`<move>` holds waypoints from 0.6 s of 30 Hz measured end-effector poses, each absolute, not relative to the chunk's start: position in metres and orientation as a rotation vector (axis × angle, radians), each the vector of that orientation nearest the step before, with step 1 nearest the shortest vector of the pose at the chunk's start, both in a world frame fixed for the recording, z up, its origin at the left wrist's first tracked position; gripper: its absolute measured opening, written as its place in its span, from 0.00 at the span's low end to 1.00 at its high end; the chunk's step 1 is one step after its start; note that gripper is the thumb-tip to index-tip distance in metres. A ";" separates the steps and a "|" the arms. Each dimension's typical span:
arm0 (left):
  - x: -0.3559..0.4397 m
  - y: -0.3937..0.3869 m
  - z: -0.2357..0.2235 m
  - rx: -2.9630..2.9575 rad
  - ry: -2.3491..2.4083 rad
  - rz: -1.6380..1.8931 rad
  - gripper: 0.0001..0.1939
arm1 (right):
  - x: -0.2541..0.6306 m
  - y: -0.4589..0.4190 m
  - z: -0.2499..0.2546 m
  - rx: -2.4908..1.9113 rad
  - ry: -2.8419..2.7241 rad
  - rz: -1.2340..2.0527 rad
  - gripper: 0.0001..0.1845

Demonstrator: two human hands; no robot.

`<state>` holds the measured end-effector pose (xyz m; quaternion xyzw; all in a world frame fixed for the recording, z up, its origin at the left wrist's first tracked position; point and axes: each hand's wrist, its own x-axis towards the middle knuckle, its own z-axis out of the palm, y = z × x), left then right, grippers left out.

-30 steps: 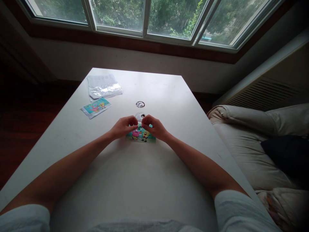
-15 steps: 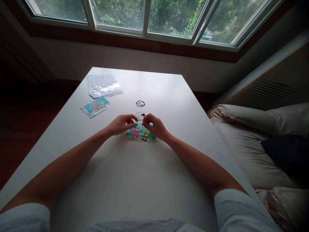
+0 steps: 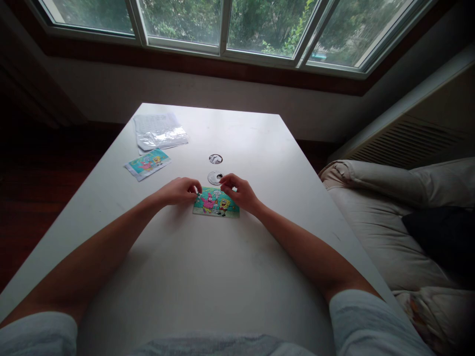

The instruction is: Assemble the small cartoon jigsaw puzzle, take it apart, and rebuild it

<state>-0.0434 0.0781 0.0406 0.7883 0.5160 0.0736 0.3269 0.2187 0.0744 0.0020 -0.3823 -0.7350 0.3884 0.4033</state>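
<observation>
Our left hand [image 3: 180,191] and right hand [image 3: 241,194] curl by the top corners of the bright picture [image 3: 215,206] mid-frame, and we can't tell if they pinch anything, so we should press softly and keep it flat.

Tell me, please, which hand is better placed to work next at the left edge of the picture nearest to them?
Left, probably. The left hand is at the upper left corner of the picture, while the right hand is over its upper right corner.
</observation>
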 end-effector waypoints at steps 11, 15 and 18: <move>-0.040 0.076 0.041 2.146 1.394 0.106 0.15 | 0.220 0.077 0.000 -0.990 -1.933 0.991 0.10; -0.041 0.076 0.041 2.174 1.373 0.101 0.14 | 0.220 0.078 -0.002 -0.986 -2.034 1.019 0.10; -0.041 0.076 0.039 2.200 1.365 0.100 0.14 | 0.221 0.078 -0.003 -0.961 -2.116 1.024 0.11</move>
